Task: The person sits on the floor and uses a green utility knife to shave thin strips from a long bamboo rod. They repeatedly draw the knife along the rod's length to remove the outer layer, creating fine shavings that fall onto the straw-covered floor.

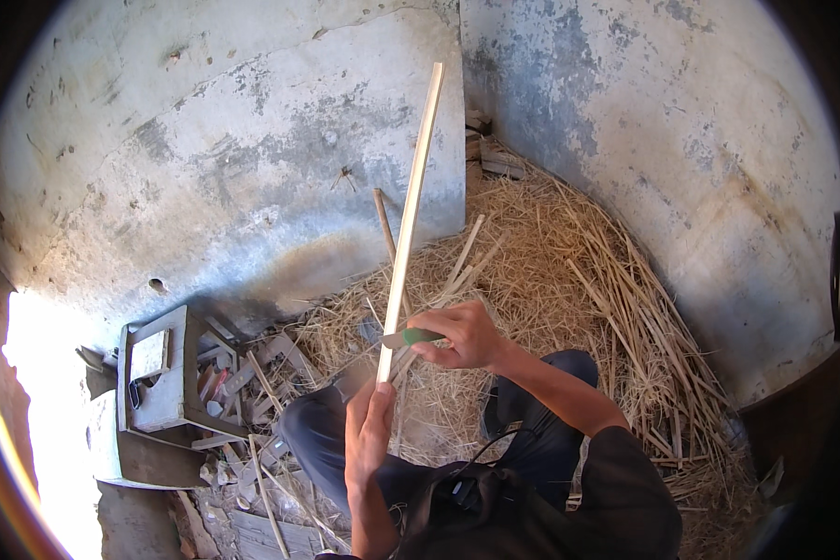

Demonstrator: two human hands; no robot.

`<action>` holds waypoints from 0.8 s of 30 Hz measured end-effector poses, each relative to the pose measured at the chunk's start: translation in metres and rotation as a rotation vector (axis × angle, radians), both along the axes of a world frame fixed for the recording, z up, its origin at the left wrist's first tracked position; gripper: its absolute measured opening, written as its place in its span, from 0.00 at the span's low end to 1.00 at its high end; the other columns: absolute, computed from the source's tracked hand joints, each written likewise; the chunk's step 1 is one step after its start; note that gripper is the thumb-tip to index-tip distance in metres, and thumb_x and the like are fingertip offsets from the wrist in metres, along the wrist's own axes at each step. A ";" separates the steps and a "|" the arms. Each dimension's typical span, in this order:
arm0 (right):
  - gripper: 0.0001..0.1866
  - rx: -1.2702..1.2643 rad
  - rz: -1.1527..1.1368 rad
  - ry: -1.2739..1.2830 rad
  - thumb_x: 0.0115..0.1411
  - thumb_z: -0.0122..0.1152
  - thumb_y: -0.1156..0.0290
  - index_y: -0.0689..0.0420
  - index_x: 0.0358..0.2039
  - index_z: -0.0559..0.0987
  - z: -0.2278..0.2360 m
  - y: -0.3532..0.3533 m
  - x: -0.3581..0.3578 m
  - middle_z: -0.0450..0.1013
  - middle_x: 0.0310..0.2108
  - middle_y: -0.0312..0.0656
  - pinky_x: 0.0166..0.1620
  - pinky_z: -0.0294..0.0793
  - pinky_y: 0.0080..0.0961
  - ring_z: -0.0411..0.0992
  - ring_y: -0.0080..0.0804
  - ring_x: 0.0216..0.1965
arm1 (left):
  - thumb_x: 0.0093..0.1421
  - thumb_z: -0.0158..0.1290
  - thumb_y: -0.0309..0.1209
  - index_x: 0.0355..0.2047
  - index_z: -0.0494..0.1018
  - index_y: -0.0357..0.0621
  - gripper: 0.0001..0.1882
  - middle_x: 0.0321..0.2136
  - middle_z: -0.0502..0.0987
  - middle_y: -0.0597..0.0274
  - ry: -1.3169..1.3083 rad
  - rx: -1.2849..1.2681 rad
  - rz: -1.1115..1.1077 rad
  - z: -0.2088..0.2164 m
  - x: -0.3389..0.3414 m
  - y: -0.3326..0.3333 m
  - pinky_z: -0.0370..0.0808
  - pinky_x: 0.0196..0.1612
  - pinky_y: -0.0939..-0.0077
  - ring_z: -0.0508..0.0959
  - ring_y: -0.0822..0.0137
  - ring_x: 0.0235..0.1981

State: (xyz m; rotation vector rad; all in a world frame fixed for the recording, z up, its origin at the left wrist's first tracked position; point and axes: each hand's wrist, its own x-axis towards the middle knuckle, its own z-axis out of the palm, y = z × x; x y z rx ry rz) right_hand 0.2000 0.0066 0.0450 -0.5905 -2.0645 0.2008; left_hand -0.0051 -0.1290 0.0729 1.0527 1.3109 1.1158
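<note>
A long pale wooden strip [413, 196] slants up and away from my lap toward the corner of the walls. Its near end is gripped by my left hand [369, 425], thumb lying along the strip. In my right hand [462, 336] is a knife with a green handle [422, 336]. The knife's blade [397, 340] lies across the strip a little beyond my left hand. My fingers hide part of the handle.
Straw and shavings [532, 233] cover the floor ahead. Long thin sticks [663, 345] are heaped along the right wall. A worn wooden stool [173, 373] stands at the left beside scraps of wood. A brown stick [385, 224] leans behind the strip, near the peeling wall [252, 140].
</note>
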 end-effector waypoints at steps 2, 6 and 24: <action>0.14 0.031 -0.010 -0.020 0.63 0.69 0.55 0.53 0.37 0.87 0.004 -0.002 0.000 0.84 0.28 0.35 0.25 0.79 0.29 0.82 0.31 0.22 | 0.78 0.45 0.42 0.28 0.68 0.43 0.22 0.21 0.60 0.76 -0.047 0.005 0.007 -0.003 0.002 -0.001 0.53 0.26 0.76 0.56 0.79 0.23; 0.14 0.093 -0.032 -0.010 0.64 0.68 0.55 0.53 0.36 0.87 0.005 -0.002 0.004 0.84 0.27 0.36 0.24 0.79 0.28 0.81 0.29 0.22 | 0.78 0.44 0.42 0.26 0.64 0.46 0.22 0.21 0.59 0.76 -0.012 0.060 -0.028 -0.016 -0.002 -0.004 0.53 0.26 0.76 0.55 0.79 0.23; 0.17 0.027 0.057 0.012 0.66 0.68 0.52 0.53 0.39 0.86 -0.005 -0.012 -0.009 0.84 0.28 0.36 0.27 0.80 0.29 0.81 0.32 0.23 | 0.71 0.54 0.32 0.38 0.70 0.38 0.09 0.22 0.65 0.72 0.054 0.191 -0.009 -0.010 0.003 0.003 0.58 0.26 0.77 0.61 0.78 0.23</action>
